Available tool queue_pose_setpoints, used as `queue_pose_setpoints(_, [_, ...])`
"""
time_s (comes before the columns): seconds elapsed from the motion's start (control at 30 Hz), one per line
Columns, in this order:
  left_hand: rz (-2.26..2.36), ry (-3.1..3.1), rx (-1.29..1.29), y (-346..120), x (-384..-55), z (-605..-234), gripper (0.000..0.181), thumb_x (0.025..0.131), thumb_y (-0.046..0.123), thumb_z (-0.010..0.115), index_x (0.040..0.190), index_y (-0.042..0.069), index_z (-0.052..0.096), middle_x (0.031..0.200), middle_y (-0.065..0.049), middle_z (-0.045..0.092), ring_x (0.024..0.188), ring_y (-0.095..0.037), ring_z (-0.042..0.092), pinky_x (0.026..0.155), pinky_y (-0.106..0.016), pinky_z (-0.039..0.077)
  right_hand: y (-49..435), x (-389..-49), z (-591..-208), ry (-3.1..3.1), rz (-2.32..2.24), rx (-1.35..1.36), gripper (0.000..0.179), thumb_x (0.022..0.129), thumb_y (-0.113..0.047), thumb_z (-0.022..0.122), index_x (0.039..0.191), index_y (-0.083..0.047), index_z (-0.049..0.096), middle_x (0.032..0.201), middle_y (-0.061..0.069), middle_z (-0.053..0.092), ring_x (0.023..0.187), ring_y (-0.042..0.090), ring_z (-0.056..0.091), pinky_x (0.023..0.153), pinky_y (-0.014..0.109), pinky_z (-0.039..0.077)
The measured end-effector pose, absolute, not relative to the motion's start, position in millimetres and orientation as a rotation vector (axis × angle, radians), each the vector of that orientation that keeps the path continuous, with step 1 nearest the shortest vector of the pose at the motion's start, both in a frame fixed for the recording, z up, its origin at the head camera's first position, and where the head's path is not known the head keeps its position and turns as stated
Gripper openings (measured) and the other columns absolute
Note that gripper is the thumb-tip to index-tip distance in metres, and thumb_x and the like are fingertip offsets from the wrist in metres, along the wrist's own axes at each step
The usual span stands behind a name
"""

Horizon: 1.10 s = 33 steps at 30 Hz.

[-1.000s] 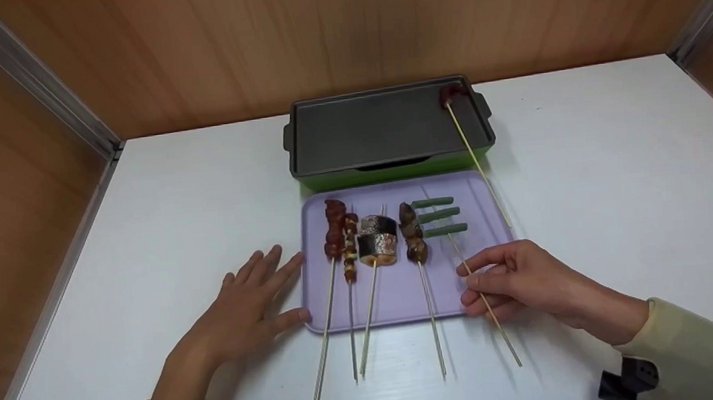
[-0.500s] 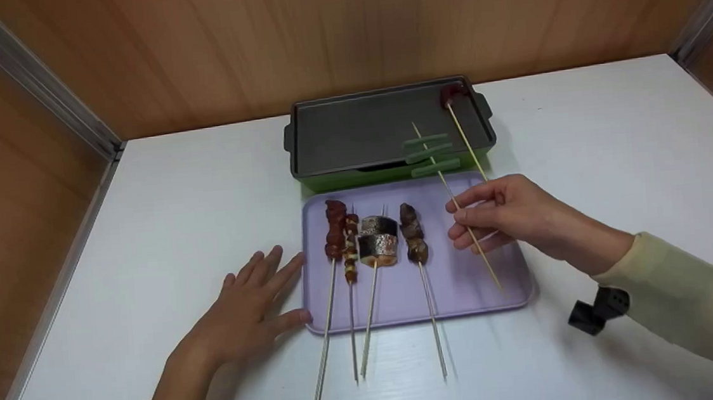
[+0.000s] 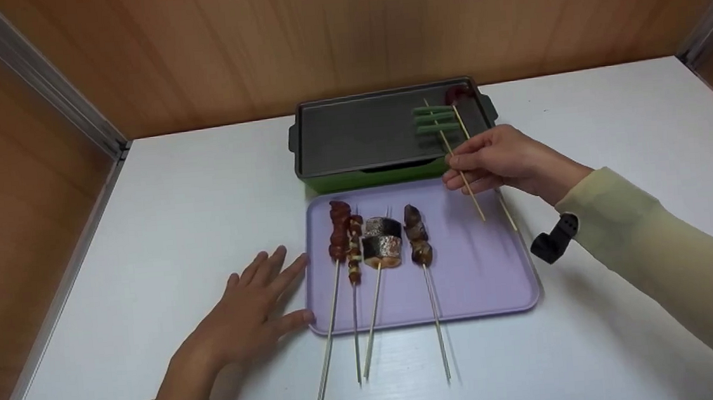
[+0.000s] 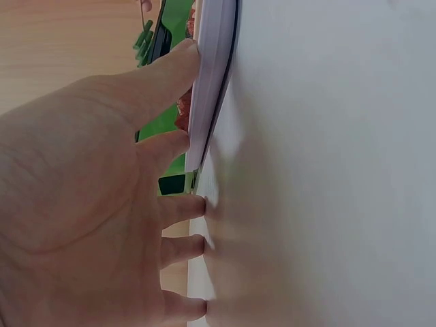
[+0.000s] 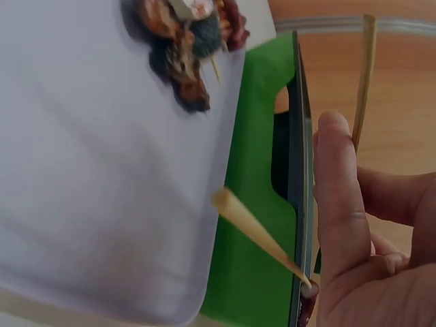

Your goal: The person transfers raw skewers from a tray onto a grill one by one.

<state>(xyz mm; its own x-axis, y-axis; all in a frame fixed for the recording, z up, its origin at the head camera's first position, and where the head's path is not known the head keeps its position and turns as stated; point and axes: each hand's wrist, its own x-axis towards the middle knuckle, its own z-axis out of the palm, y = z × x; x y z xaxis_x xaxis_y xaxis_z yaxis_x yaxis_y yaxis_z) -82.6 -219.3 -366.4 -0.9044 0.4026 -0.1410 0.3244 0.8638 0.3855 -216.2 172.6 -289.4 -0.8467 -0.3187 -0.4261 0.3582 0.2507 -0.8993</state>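
Between thumb and fingers my right hand (image 3: 496, 158) pinches the stick of a green bean skewer (image 3: 436, 119), whose green pieces are over the right part of the black grill plate (image 3: 357, 133). Whether they touch the plate I cannot tell. Beside it, a dark red meat skewer (image 3: 457, 95) lies at the plate's right end, its stick running down past my hand. My left hand (image 3: 239, 323) rests with fingers spread on the table, thumb and index finger touching the left edge of the lilac tray (image 3: 483, 279); the left wrist view shows those fingers (image 4: 163, 75) against the tray's side.
On the tray lie a red meat skewer (image 3: 338, 230), a thin mixed skewer (image 3: 354, 251), a fish skewer (image 3: 382, 242) and a brown meat skewer (image 3: 418, 236). Their sticks stick out over the tray's front edge. The grill's green base (image 3: 374, 178) stands right behind the tray.
My right hand has lifted the green bean skewer off the tray and carried it forward over the grill plate. My left hand has stayed in place.
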Motion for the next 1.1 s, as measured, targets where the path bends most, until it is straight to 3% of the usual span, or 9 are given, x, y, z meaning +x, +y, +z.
queue_pose_setpoints(0.43, [0.524,2.817,0.569,-218.7,-83.1,-366.0,0.080,0.090,0.062,0.057,0.156,0.027,0.029,0.162,-0.011,0.018,0.148,-0.039,0.010,0.109,-0.071,0.011,169.6,-232.3,-292.8,2.018,-1.667,0.133,0.043,0.097,-0.010,0.062,0.130,0.016,0.052,0.080,0.010,0.074,0.069,0.013,0.072,0.064,0.026,0.058])
queue_pose_setpoints(0.67, [0.532,2.825,0.577,-218.7,-82.3,-364.9,0.080,0.089,0.062,0.058,0.156,0.026,0.030,0.162,-0.012,0.019,0.148,-0.039,0.011,0.108,-0.072,0.011,164.3,-233.7,-297.8,2.039,-1.682,0.209,0.029,0.097,-0.015,0.062,0.103,0.012,0.067,0.069,0.012,0.072,0.061,0.015,0.071,0.060,0.029,0.058])
queue_pose_setpoints(0.83, [0.520,2.823,0.573,-219.7,-82.3,-364.1,0.080,0.089,0.062,0.058,0.156,0.027,0.029,0.162,-0.011,0.018,0.148,-0.039,0.010,0.108,-0.071,0.012,161.6,-233.6,-297.3,2.031,-1.674,0.213,0.026,0.099,-0.017,0.060,0.087,0.004,0.070,0.068,0.012,0.071,0.060,0.015,0.071,0.059,0.028,0.058])
queue_pose_setpoints(0.93, [0.528,2.818,0.577,-219.6,-81.9,-363.8,0.081,0.089,0.062,0.058,0.156,0.027,0.029,0.162,-0.011,0.018,0.148,-0.039,0.010,0.108,-0.072,0.011,161.0,-233.5,-296.5,2.045,-1.664,0.212,0.028,0.099,-0.018,0.060,0.088,0.005,0.070,0.068,0.011,0.071,0.059,0.014,0.071,0.057,0.028,0.058])
queue_pose_setpoints(1.1, [0.536,2.817,0.586,-219.4,-82.1,-363.7,0.080,0.090,0.062,0.058,0.156,0.026,0.030,0.162,-0.012,0.018,0.147,-0.040,0.011,0.108,-0.072,0.011,161.0,-232.2,-296.0,2.148,-1.581,0.201,0.035,0.100,-0.022,0.059,0.106,0.012,0.067,0.070,0.011,0.072,0.062,0.015,0.071,0.059,0.029,0.058])
